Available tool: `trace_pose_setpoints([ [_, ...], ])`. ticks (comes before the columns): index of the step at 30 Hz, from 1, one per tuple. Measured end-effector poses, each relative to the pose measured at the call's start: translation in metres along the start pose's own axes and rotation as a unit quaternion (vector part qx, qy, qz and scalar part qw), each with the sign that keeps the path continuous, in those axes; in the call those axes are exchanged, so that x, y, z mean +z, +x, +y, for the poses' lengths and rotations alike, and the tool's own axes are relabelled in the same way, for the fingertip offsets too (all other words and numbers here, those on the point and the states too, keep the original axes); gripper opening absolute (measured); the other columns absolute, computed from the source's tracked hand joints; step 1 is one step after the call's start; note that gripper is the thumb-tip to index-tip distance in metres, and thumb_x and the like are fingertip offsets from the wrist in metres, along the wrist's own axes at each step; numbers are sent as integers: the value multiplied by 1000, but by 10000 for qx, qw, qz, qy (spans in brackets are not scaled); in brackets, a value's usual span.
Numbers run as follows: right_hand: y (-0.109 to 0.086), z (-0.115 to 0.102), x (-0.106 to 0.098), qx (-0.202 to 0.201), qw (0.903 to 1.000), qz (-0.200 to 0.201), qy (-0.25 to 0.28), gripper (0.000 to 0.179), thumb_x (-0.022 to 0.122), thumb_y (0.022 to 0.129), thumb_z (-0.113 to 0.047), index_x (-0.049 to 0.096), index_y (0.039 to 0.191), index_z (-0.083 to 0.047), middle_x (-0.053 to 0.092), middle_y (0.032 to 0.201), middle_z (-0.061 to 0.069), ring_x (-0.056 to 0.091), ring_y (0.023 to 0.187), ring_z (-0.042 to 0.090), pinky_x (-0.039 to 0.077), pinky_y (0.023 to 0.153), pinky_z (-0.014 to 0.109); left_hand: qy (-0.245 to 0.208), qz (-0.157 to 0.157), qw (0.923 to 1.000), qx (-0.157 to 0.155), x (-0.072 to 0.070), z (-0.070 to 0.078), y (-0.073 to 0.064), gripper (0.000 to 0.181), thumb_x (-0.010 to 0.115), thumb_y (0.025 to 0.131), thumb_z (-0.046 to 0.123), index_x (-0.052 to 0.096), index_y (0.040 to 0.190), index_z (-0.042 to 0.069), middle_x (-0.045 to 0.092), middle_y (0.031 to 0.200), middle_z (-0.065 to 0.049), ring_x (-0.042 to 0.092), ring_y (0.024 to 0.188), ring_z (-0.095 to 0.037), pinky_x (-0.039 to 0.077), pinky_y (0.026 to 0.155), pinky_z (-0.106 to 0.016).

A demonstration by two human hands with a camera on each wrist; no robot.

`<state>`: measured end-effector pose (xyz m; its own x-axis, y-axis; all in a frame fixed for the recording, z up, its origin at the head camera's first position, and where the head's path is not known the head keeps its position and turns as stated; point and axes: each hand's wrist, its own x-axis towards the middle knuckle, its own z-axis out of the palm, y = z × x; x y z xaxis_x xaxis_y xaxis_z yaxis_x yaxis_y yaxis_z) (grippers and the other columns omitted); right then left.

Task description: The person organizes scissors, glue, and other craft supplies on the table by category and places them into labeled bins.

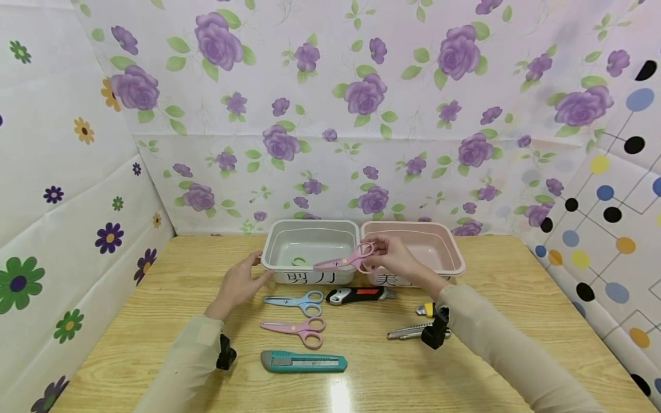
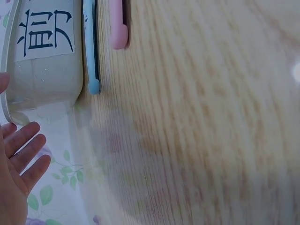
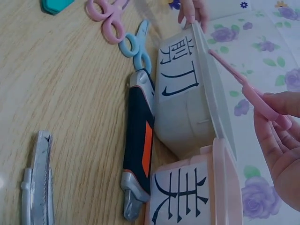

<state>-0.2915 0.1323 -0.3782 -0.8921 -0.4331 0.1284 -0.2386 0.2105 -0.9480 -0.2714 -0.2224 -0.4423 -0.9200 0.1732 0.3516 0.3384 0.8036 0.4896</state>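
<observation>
My right hand (image 1: 395,258) pinches pink scissors (image 1: 338,263) by the handle loops, blades pointing left over the front right part of the white bin (image 1: 273,241). In the right wrist view the held scissors (image 3: 258,101) are above the bin's rim. My left hand (image 1: 240,287) is at that bin's left end, thumb and a finger touching the rim. Its other fingers (image 2: 28,152) are loosely extended in the left wrist view. Inside the white bin a green loop (image 1: 299,261) shows; the rest of that item is hidden behind the front wall.
A pink bin (image 1: 454,252) stands beside the white one. On the table lie blue scissors (image 1: 291,300), pink scissors (image 1: 289,327), a teal cutter (image 1: 304,362), a black-orange utility knife (image 1: 358,295), a silver cutter (image 1: 408,332) and a partly hidden yellow cutter (image 1: 426,310).
</observation>
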Motion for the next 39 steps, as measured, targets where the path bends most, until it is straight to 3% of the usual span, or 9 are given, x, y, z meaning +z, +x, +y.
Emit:
trace_pose_setpoints([
  [6,7,0,2,19,9999,99,-3,48,63,76,10,46,120,15,62,85,19,60,66,15,54,64,29,20,-7,10000,-24,-1,1,-1,58,60,86,37,46,129,1,61,112,-17,57,102,-36,46,81,-51],
  [15,15,8,3,144,9992,337,163,47,64,75,10,49,119,12,61,80,13,61,67,20,55,66,35,29,15,10000,11,-2,2,-1,57,61,86,37,47,129,1,61,112,-17,57,102,-37,46,81,-51],
  [24,23,10,9,97,9988,480,79,45,62,75,10,49,118,14,61,85,20,59,65,12,54,65,30,83,-52,9999,-44,-2,2,-1,57,60,86,38,46,130,3,61,114,-17,56,103,-36,45,82,-52],
  [39,38,13,26,242,9922,1017,-686,41,67,75,4,56,114,9,62,76,15,54,60,9,49,53,21,17,-11,10000,-10,1,0,0,58,60,86,37,46,129,2,61,112,-17,56,103,-35,45,83,-52],
])
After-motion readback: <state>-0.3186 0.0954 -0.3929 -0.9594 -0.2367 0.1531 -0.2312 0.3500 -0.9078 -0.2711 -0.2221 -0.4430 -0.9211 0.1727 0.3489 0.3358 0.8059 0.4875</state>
